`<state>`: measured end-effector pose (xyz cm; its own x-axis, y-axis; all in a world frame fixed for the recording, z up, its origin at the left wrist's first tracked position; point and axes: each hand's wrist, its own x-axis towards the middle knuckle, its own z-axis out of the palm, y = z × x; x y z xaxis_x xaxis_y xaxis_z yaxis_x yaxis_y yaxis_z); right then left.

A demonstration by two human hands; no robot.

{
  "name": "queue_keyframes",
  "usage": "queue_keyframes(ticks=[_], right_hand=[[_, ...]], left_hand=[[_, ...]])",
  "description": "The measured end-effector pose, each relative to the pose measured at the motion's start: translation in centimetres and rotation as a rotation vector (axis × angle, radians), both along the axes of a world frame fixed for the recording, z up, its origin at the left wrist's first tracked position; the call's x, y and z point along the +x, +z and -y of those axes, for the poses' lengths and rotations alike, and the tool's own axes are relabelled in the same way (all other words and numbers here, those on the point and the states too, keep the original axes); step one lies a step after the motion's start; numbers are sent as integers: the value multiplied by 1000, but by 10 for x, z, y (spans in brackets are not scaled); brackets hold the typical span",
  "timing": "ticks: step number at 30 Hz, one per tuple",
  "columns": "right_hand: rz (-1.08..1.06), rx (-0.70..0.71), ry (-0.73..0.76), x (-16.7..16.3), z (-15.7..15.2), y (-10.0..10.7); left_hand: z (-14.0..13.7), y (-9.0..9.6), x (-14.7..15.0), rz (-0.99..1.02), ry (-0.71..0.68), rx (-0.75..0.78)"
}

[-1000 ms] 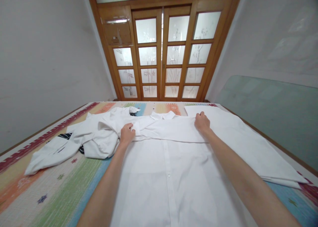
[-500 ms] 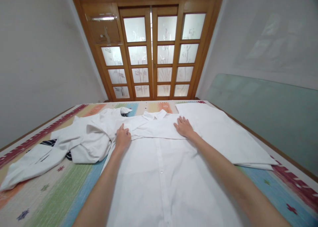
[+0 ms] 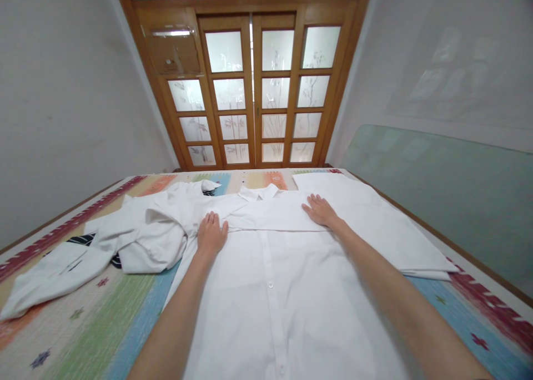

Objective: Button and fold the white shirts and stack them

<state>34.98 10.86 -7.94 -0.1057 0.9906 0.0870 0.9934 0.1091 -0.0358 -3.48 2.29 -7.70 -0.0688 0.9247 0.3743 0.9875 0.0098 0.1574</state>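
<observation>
A white button-up shirt (image 3: 237,308) lies front up before me, its collar (image 3: 259,193) at the far end and its button strip down the middle. One sleeve (image 3: 270,219) is laid across the chest in a flat band. On the left end of that band rests my left hand (image 3: 212,233), palm down and open. My right hand (image 3: 320,209) presses flat near the band's right end, fingers spread. Neither hand grips the cloth.
A crumpled white garment (image 3: 145,230) with dark striped parts lies to the left. Folded white cloth (image 3: 375,219) is at the right. Beneath everything is a striped colourful cover (image 3: 100,313). Wooden glazed doors (image 3: 254,91) stand beyond, with walls on both sides.
My right hand has slid outward to the right along the sleeve. My left hand has shifted slightly right and nearer, its fingers now flatter. The sleeve band looks smoother.
</observation>
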Motion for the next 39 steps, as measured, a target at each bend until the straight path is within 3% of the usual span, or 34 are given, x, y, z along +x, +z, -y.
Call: queue_keyframes(ticks=[7, 13, 16, 19, 24, 26, 31, 34, 39], right_hand=[[46, 58, -48, 31, 5, 4], [-245, 49, -113, 46, 13, 24], [-388, 52, -85, 51, 18, 34], [-423, -32, 50, 55, 29, 39], [-187, -170, 320, 53, 60, 34], [-72, -82, 350, 49, 73, 29], [247, 304, 429, 43, 98, 26], [363, 302, 350, 42, 107, 27], [368, 198, 160, 42, 116, 33]], left_hand=[[-3, -6, -2, 36, -12, 23], [-8, -6, -7, 131, -52, 108], [-8, -1, -9, 232, -72, 132], [-7, 3, -11, 292, -72, 160], [-6, 3, -12, 261, -74, 180], [-6, 2, -12, 244, -75, 185], [-10, -6, -14, 237, -127, 282], [-13, -10, -15, 251, -152, 335], [-15, -12, -17, 266, -160, 331]])
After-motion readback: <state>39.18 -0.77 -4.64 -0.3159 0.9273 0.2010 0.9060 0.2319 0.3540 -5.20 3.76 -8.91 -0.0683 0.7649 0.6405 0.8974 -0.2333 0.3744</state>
